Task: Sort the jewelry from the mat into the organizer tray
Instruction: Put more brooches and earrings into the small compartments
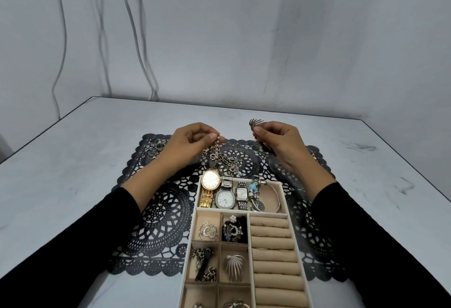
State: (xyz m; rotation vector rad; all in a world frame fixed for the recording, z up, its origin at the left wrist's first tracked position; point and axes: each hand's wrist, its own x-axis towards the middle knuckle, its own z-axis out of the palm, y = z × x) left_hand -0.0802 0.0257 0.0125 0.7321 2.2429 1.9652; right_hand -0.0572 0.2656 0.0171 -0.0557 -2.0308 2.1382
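Nearest the camera sits the organizer tray (300, 212), its small left compartments already holding brooches, a chain with a black strap, and a silver fan-shaped pin (233, 266). The beige ring rolls (273, 254) along its right side look nearly bare, though a few rings may sit in the grooves. The long far compartment carries a gold watch (210, 187), two silver watches, a beaded bracelet and a thin bangle.

Just beyond the tray's far edge, a tangle of chains (228, 160) lies on the black lace mat (158, 210). The left hand (192, 141) pinches a pearl-tipped strand of this tangle between thumb and fingertips, with the rest trailing down onto the mat. The right hand (278, 138) is closed on a dark winged hair pin (256, 123), lifted clear of the mat. A cluster of rings (154, 149) waits at the mat's far left corner, well apart from both hands. Behind lies the pale worktop (73, 161).

The step in hand seems to be picking up the remaining pieces, with the sorting well advanced. Next, the pin likely wants a small compartment, perhaps beside its silver look-alike, while the chain needs lifting free of its neighbours without dragging them. The rings remain for the rolls.
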